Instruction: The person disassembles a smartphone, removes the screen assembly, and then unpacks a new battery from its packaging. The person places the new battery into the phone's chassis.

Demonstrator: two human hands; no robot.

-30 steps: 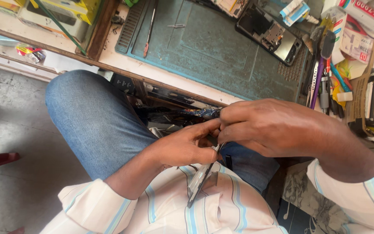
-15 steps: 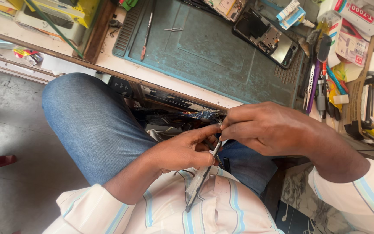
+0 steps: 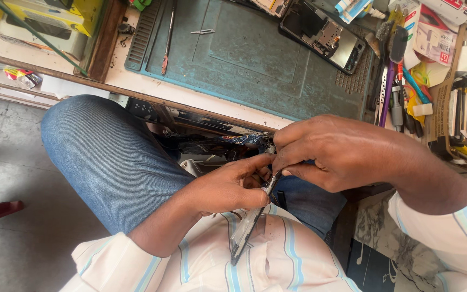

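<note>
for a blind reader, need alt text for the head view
Both hands, left hand and right hand, grip a thin dark phone panel edge-on over the lap; an opened phone lies on the green mat above.

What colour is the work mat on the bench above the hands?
The rubber work mat is a dull teal, blue-green, seen in the head view.

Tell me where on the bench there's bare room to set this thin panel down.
The teal work mat is bare across its middle, between the red-handled tool on its left edge and the opened phone at its upper right. The right side is crowded with tools. Both hands hold the thin panel over the lap.
</note>
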